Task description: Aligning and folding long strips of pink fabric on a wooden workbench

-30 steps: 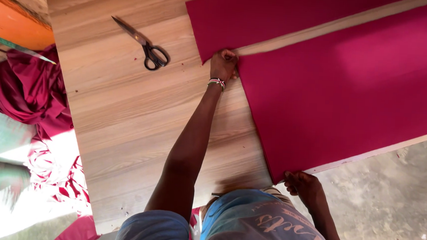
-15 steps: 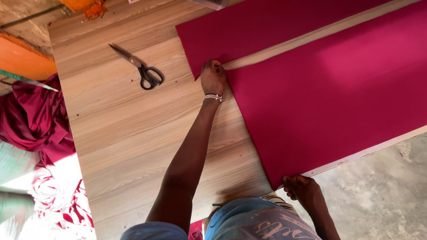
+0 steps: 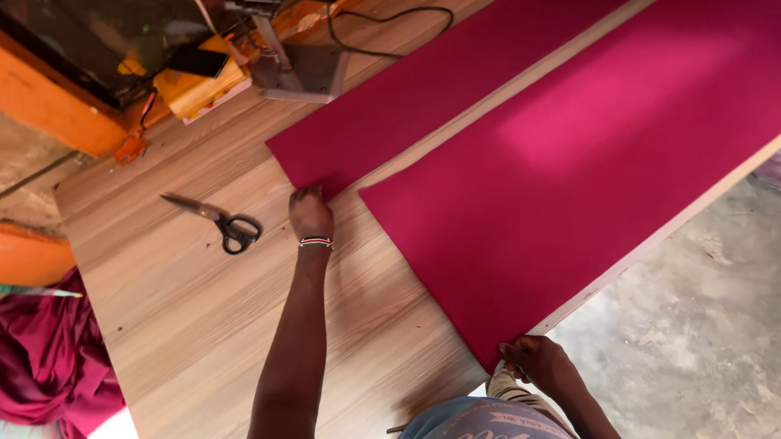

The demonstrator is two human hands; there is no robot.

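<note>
Here, on the far left, a heap of dark red fabric (image 3: pixel 34 360) lies beside the wooden table (image 3: pixel 176 324). On the bare wood next to it a pair of scissors (image 3: pixel 219 223) rests untouched, well apart from both hands, and a metal machine with a black cable (image 3: pixel 284 32) stands at the table's far edge.

The left hand (image 3: pixel 310 213) reaches out along the table and presses, fingers bent and closed down, on the near corner of the narrow red strip (image 3: pixel 435 87). Just right of it, across a thin gap of bare wood, lies the wide red sheet (image 3: pixel 593 160), flat and running to the table's right edge. The right hand (image 3: pixel 540 362) pinches that sheet's near corner at the table's edge, fingers together on the cloth.

The step in hand looks like laying out and straightening the two pieces side by side. A next move would seem to call for keeping both corners pinned while evening the gap, since the sheet's corner hangs close to the edge and could slip off over the concrete floor (image 3: pixel 725 357).
</note>
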